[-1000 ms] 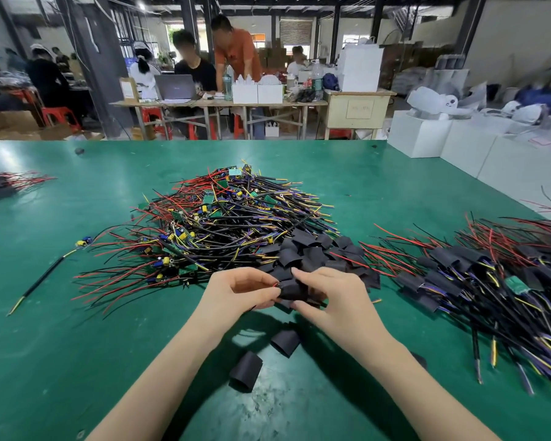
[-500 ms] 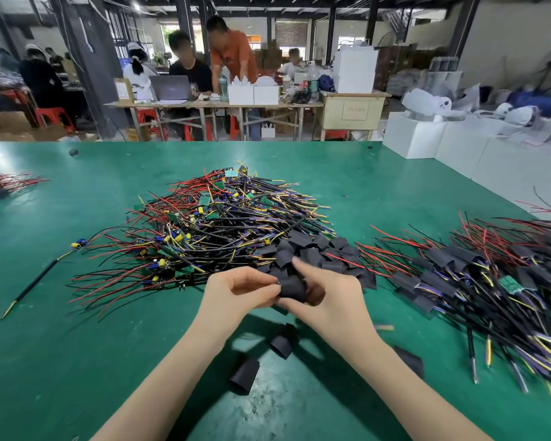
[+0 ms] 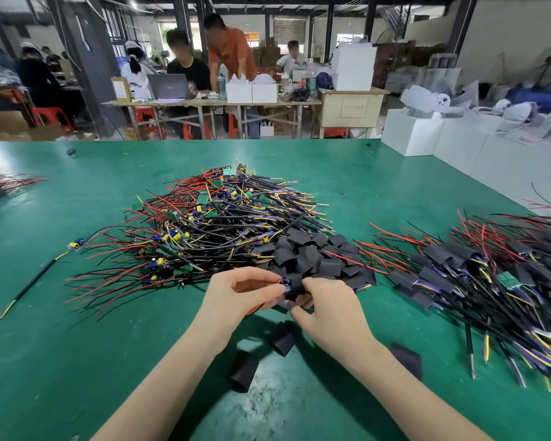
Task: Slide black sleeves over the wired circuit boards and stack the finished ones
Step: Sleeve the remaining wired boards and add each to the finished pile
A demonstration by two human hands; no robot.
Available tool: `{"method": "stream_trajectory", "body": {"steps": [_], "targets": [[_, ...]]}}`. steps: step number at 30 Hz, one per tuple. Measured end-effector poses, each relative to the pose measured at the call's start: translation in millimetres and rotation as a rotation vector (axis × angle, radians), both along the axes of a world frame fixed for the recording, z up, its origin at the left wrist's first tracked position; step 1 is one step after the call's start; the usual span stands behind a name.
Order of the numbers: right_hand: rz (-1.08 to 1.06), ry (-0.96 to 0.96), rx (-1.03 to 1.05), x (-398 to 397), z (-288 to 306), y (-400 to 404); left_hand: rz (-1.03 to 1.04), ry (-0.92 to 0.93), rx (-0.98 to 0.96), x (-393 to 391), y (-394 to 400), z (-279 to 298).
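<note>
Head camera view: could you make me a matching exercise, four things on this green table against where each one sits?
Things:
1. unsleeved wired boards pile
2. finished sleeved boards pile
3. empty black sleeves heap
4. sleeve being fitted

Places:
A. far right of the table
B. between both hands
C. centre, beyond the left hand
D. just beyond the right hand

Pairs: 1-C, 2-A, 3-D, 4-B

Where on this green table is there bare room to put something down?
Bare green table lies beyond the unsleeved pile, and on the left between that pile and the small bundle at the edge. It is crowded around the hands: loose black sleeves, the finished stack to the right.
</note>
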State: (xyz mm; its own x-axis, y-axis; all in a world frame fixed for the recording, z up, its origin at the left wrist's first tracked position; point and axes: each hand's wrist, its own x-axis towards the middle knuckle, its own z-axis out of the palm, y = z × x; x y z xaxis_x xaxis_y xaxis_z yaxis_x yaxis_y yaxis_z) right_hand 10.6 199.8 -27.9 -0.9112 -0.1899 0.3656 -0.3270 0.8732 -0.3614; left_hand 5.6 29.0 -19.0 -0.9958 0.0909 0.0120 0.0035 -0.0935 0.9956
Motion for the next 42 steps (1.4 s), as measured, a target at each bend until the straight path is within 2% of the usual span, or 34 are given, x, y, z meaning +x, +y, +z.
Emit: {"method": "stream_trajectory", "body": {"steps": [9,16,19,23,27,29,30,32,34,38,42], "targets": [[0.054,0.033,0.087,2,3,-3,-0.063,0.036,-0.004,0,-1,-2],[0.243,0.086,-0.176,4,18,4,-0.354,0.18,-0.112,1,-9,5],[0.254,0.07,-0.243,6,13,4,-0.399,0.203,-0.104,2,-13,8],[0.299,0.012,-0.496,3,11,5,-0.423,0.231,-0.064,2,-14,8],[0.267,0.251,-0.491,2,17,9,-0.369,0.217,0.016,2,-10,5],[0.196,0.29,-0.576,1,20,11,-0.337,0.221,0.11,1,-8,4],[0.197,0.242,-0.647,1,22,11,-0.329,0.218,0.17,1,-6,2],[0.3,0.018,-0.805,2,25,13,-0.327,0.201,0.277,1,-4,1],[0.399,-0.151,-0.876,2,24,14,-0.333,0.193,0.311,1,-2,-1],[0.388,-0.219,-0.968,0,21,11,-0.302,0.167,0.326,0,-2,-2],[0.421,-0.411,-1.143,0,21,10,-0.292,0.175,0.272,-2,-4,-3]]}}
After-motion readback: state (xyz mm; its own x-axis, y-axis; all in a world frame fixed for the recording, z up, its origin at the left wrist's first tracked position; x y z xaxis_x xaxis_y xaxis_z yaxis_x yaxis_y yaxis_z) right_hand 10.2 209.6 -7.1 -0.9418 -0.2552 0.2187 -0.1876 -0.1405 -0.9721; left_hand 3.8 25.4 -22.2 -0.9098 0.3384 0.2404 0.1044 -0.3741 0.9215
